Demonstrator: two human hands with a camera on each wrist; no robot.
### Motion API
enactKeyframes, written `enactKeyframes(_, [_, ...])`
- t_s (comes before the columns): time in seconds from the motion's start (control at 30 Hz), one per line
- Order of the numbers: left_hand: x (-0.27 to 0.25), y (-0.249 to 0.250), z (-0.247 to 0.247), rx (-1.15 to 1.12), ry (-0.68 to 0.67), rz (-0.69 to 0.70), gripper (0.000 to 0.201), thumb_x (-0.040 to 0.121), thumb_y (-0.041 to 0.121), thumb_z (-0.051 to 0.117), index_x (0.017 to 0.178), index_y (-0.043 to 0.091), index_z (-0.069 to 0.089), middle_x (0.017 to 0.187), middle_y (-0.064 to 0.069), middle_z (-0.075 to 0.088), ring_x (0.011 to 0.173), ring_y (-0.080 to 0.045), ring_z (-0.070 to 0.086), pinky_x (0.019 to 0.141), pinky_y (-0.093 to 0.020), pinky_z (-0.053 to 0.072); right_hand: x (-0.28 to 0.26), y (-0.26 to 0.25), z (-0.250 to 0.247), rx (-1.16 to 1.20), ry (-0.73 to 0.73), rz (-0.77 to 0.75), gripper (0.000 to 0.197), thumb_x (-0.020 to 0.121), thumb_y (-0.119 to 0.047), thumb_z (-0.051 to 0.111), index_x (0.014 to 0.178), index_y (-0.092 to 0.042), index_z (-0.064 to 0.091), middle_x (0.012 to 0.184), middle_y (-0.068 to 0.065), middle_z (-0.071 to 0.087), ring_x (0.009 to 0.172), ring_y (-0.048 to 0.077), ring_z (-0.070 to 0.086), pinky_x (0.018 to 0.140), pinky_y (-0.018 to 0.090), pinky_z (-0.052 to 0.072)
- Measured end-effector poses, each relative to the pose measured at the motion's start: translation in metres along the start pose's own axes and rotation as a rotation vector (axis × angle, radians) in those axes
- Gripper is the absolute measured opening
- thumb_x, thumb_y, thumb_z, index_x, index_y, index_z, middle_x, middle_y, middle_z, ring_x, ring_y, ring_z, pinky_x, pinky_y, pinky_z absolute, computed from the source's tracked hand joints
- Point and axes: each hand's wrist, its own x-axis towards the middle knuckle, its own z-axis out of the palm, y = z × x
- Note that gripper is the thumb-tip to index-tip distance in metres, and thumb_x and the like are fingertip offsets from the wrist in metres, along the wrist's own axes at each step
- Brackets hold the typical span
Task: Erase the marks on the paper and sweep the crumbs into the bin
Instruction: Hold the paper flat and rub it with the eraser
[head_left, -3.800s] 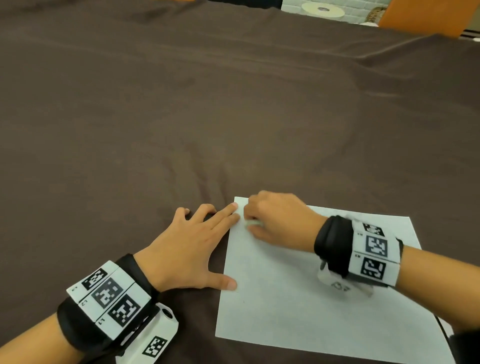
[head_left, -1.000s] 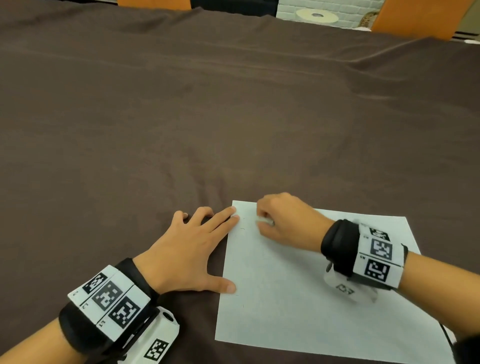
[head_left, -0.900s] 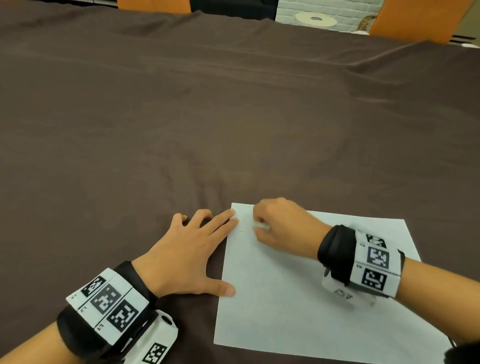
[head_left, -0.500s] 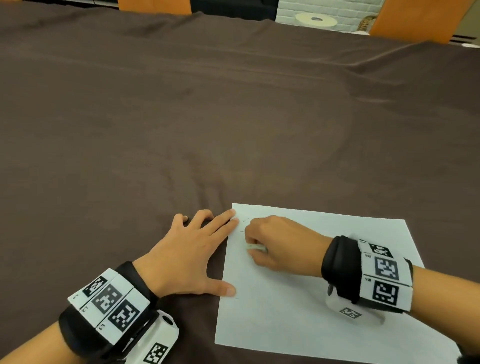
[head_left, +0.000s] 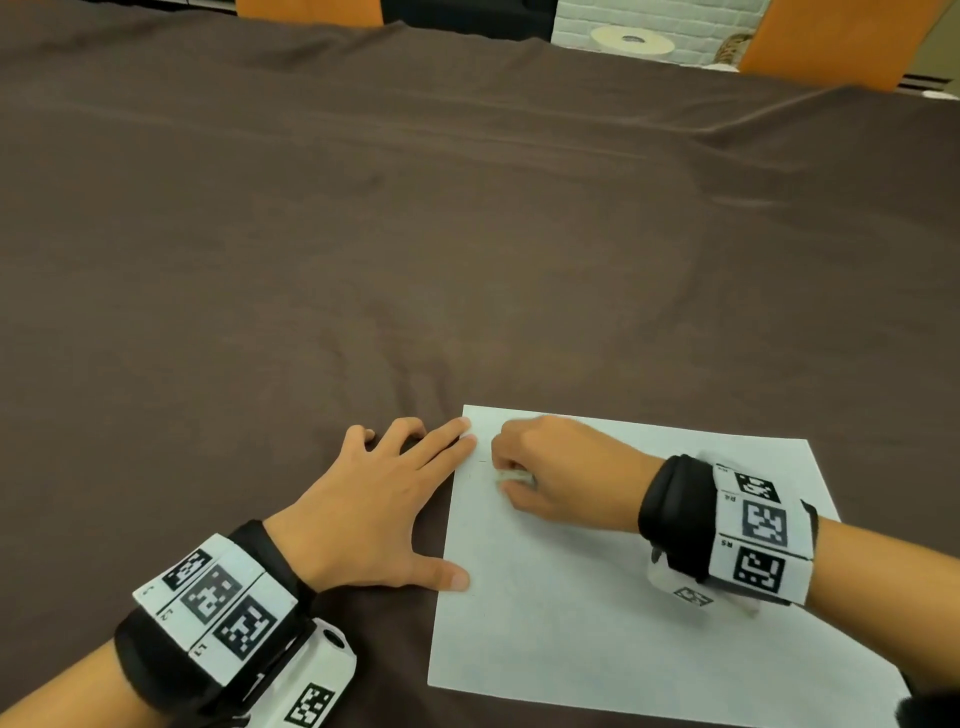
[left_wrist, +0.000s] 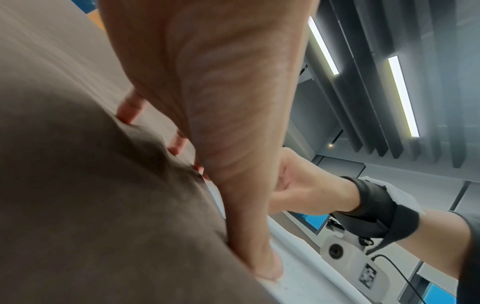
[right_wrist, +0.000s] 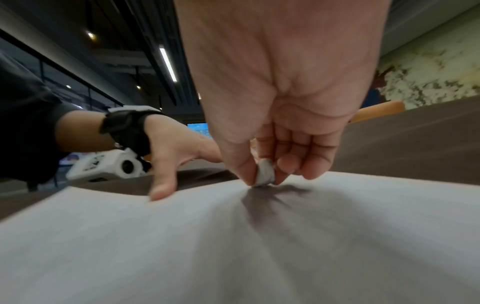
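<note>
Right hand (head_left: 566, 473) is pinching an eraser (right_wrist: 265, 173) against the paper (head_left: 597, 613) – left hand (head_left: 374, 514), fingers spread flat, is pressing the paper's edge.

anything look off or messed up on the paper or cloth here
Nothing stands out. The paper lies flat and untorn, slightly askew on the wrinkled brown cloth; the left hand steadies it, the right hand rubs with an eraser.

A dark brown cloth (head_left: 363, 234) covers the desk and stretches far beyond the hands, rumpled into soft folds just past the left hand's fingers. Well beyond both hands, past the desk's far edge, stand orange chair backs (head_left: 831, 36) and a pale round disc (head_left: 631, 40) against a white brick wall (head_left: 571, 21).
</note>
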Motion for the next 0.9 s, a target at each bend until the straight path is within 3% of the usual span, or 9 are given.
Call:
enactKeyframes(0.1, [0.001,0.001,-0.001,0.018,0.009,0.002,0.119,0.066,0.096,0.034,0.157,0.027,0.001,0.163,0.015,-0.005,0.140,-0.017,0.018,0.107,-0.043,0.027,-0.010,-0.015,0.008,-0.009,-0.117,-0.119,0.013,0.092,-0.022,0.050,0.088,-0.010,0.054,0.091,0.003,0.054,0.073,0.019,0.044,0.066,0.027,0.035])
enactKeyframes(0.2, [0.001,0.001,-0.002,0.007,-0.012,0.002,0.118,0.067,0.095,0.034,0.156,0.029,-0.007,0.162,0.017,-0.012,0.141,-0.016,0.012,0.109,-0.043,0.024,0.000,-0.008,-0.001,-0.010,-0.074,-0.063,0.014,0.092,-0.021,0.051,0.088,-0.009,0.054,0.090,0.002,0.054,0.074,0.019,0.045,0.068,0.029,0.039])
enactKeyframes(0.27, [0.001,0.001,-0.001,0.005,-0.007,0.005,0.118,0.067,0.096,0.034,0.156,0.029,-0.006,0.162,0.016,-0.010,0.141,-0.017,0.014,0.108,-0.044,0.025,0.007,-0.001,-0.007,-0.023,-0.015,-0.018,0.013,0.090,-0.021,0.051,0.087,-0.009,0.054,0.088,0.000,0.053,0.075,0.021,0.047,0.067,0.031,0.039])
enactKeyframes(0.37, [0.001,0.001,0.000,0.022,0.007,0.010,0.118,0.067,0.096,0.034,0.157,0.028,0.000,0.163,0.015,-0.006,0.140,-0.018,0.018,0.105,-0.043,0.028,0.004,-0.010,-0.004,-0.082,-0.087,-0.055,0.009,0.093,-0.020,0.048,0.086,-0.014,0.047,0.090,-0.003,0.047,0.077,0.020,0.046,0.068,0.027,0.036])
enactKeyframes(0.43, [0.001,0.001,0.000,0.022,0.000,0.006,0.117,0.067,0.095,0.035,0.157,0.028,0.001,0.163,0.015,-0.007,0.140,-0.018,0.017,0.105,-0.043,0.028,0.000,-0.018,-0.003,-0.101,-0.147,-0.096,0.009,0.094,-0.018,0.047,0.086,-0.017,0.043,0.094,0.001,0.052,0.080,0.021,0.050,0.071,0.029,0.042])
enactKeyframes(0.53, [0.001,0.000,-0.002,0.010,-0.013,0.011,0.117,0.068,0.095,0.035,0.157,0.028,-0.002,0.163,0.015,-0.009,0.141,-0.018,0.014,0.107,-0.044,0.026,0.012,-0.014,-0.012,-0.105,-0.078,-0.048,0.010,0.094,-0.018,0.046,0.086,-0.020,0.041,0.100,0.004,0.056,0.078,0.020,0.047,0.071,0.031,0.043])
enactKeyframes(0.63, [0.001,0.000,0.000,0.002,0.012,0.020,0.118,0.067,0.096,0.034,0.157,0.027,0.004,0.163,0.014,-0.002,0.139,-0.020,0.020,0.104,-0.046,0.029,0.015,-0.012,-0.014,-0.118,-0.058,-0.039,0.006,0.094,-0.017,0.045,0.088,-0.019,0.043,0.102,0.005,0.057,0.080,0.022,0.050,0.071,0.031,0.043])
enactKeyframes(0.8, [0.002,-0.002,0.004,0.017,0.027,0.023,0.119,0.066,0.096,0.034,0.157,0.023,0.014,0.164,0.010,0.007,0.136,-0.022,0.028,0.101,-0.046,0.034,-0.010,-0.025,-0.001,-0.145,-0.209,-0.139,0.007,0.094,-0.018,0.047,0.094,-0.013,0.051,0.101,0.005,0.054,0.086,0.025,0.054,0.071,0.031,0.041])
enactKeyframes(0.9, [0.002,-0.002,0.003,0.020,0.031,0.030,0.118,0.066,0.096,0.033,0.157,0.023,0.015,0.164,0.010,0.008,0.136,-0.023,0.029,0.100,-0.048,0.036,-0.002,-0.020,-0.010,-0.099,-0.135,-0.076,0.008,0.093,-0.019,0.048,0.092,-0.013,0.052,0.099,0.003,0.055,0.084,0.023,0.053,0.073,0.029,0.043])
